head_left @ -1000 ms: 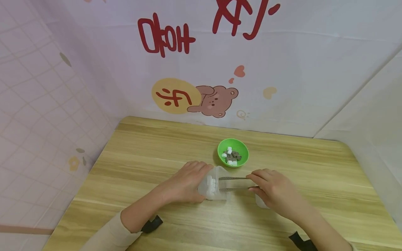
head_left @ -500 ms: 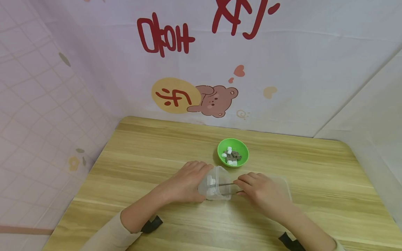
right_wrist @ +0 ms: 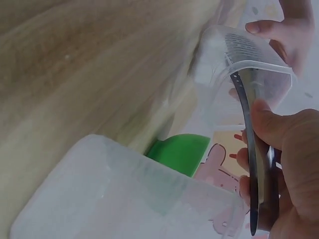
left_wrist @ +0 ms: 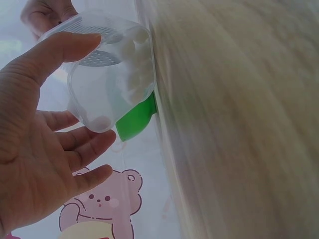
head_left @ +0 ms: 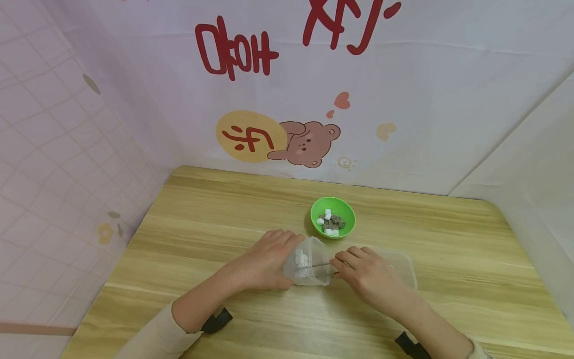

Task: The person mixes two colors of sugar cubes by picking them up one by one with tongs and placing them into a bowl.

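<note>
My left hand [head_left: 269,262] grips a clear plastic container [head_left: 319,249] lying on its side, its mouth facing right. Several white pieces [head_left: 301,258] lie along its lower wall. With my right hand [head_left: 369,279] I hold metal tongs [right_wrist: 248,119], whose perforated tips reach through the mouth into the container. In the left wrist view the tong tips [left_wrist: 99,59] show through the container's base, near the white pieces; whether they touch any I cannot tell. Just behind the container stands a green bowl [head_left: 346,212] holding white pieces [head_left: 328,214] and brown chunks [head_left: 335,220].
A second clear container [head_left: 405,269] stands right of my right hand, partly hidden by it. Its wall [right_wrist: 124,194] is close below the tongs in the right wrist view. The wooden table [head_left: 215,204] ends at a printed cloth wall [head_left: 403,99] behind the bowl.
My right hand has moved left, taking the tong tips from the container's mouth deep inside. More of the second container now shows. My left hand and its container have stayed put.
</note>
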`<move>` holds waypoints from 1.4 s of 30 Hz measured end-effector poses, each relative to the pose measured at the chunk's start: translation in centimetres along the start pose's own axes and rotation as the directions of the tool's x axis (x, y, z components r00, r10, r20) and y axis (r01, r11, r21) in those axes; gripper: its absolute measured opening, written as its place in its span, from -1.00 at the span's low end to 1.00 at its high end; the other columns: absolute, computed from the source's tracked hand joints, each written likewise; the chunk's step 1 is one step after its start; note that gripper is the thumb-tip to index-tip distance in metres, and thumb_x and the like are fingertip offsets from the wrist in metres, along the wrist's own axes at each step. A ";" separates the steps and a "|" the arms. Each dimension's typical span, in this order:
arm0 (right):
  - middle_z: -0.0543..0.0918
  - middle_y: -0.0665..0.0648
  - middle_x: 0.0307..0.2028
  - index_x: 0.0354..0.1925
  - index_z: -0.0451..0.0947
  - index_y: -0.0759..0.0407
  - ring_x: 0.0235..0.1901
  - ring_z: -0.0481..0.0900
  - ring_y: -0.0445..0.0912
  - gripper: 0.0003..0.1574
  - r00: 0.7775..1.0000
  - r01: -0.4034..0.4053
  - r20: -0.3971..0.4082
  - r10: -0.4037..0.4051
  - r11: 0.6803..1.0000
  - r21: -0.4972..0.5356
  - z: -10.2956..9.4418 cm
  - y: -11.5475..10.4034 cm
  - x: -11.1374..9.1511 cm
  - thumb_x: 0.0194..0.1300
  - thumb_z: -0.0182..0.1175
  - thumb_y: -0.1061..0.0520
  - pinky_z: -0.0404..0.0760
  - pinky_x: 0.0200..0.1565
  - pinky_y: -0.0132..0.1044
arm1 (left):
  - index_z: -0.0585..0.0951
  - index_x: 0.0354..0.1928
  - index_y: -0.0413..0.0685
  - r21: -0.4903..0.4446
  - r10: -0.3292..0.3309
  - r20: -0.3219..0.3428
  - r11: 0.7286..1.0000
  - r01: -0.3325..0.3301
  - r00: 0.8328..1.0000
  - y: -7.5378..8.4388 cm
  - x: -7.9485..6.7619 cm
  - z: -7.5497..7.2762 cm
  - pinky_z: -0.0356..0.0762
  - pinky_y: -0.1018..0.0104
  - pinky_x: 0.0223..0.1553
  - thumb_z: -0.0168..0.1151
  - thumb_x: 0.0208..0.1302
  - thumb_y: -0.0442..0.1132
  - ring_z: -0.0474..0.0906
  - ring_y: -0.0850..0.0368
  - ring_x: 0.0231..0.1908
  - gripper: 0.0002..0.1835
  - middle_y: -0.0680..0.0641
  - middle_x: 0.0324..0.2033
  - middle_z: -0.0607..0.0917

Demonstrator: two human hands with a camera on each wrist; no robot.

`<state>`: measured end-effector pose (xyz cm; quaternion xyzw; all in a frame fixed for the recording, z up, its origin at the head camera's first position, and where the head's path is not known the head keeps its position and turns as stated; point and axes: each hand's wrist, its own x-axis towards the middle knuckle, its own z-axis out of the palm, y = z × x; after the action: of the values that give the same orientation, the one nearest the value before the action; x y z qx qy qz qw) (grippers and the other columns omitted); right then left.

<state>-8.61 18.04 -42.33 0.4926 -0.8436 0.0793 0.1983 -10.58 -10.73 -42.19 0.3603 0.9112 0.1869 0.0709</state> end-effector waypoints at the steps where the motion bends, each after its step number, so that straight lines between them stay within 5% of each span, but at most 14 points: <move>1: 0.68 0.00 -0.21 -0.11 0.68 0.19 -0.21 0.64 -0.08 -0.64 1.000 0.002 -0.014 -0.002 1.000 0.000 0.0 0.0 0.0 0.53 0.09 -0.02 0.65 -0.21 -0.21 | 0.34 0.48 -0.14 0.000 -0.001 0.001 1.000 0.001 1.000 0.0 0.0 0.0 0.26 0.03 0.44 0.65 -0.05 -0.05 0.41 -0.01 0.29 0.04 -0.07 0.26 0.54; 7: 0.70 0.02 -0.21 -0.10 0.69 0.21 -0.25 0.64 -0.05 -0.33 0.994 -0.002 -0.105 0.004 1.000 0.018 0.1 0.2 -0.4 0.72 -0.27 -0.13 0.64 -0.27 -0.19 | 0.34 0.49 -0.15 -0.004 0.003 0.000 1.000 -0.003 1.000 0.0 0.0 0.0 0.26 0.02 0.45 0.64 -0.04 -0.05 0.41 -0.02 0.31 0.04 -0.08 0.27 0.54; 23: 0.73 0.08 -0.18 -0.10 0.71 0.25 -0.20 0.67 -0.02 -0.42 0.983 -0.081 -0.161 0.089 0.995 0.058 -1.8 1.7 -2.3 0.71 -0.13 -0.07 0.65 -0.17 -0.16 | 0.34 0.49 -0.15 -0.006 0.002 0.003 1.000 -0.002 1.000 -0.1 0.0 -0.2 0.23 0.02 0.46 0.62 -0.02 -0.08 0.39 -0.03 0.32 0.02 -0.09 0.27 0.53; 31: 0.73 0.08 -0.22 -0.09 0.73 0.29 -0.27 0.65 -0.02 -0.46 0.955 -0.109 -0.266 0.134 0.988 0.109 -3.5 3.3 -2.4 0.68 -0.02 -0.07 0.63 -0.24 -0.24 | 0.34 0.49 -0.15 -0.015 -0.004 0.008 1.000 0.005 1.000 0.0 -0.1 -0.2 0.23 0.02 0.46 0.63 -0.02 -0.08 0.39 -0.03 0.33 0.02 -0.09 0.27 0.53; 42: 0.72 0.14 -0.19 -0.04 0.71 0.31 -0.28 0.66 0.03 -0.40 0.947 -0.187 -0.242 0.209 0.976 0.112 -4.0 6.6 -1.9 0.66 -0.03 -0.14 0.60 -0.31 -0.18 | 0.34 0.49 -0.15 -0.017 -0.010 0.010 1.000 0.011 1.000 0.0 -0.1 -0.1 0.21 0.02 0.47 0.63 -0.02 -0.07 0.38 -0.03 0.34 0.03 -0.09 0.27 0.53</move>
<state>-12.45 24.25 -39.04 0.3996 -0.8523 0.1978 0.2733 -10.50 -10.82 -42.09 0.3559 0.9110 0.1924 0.0795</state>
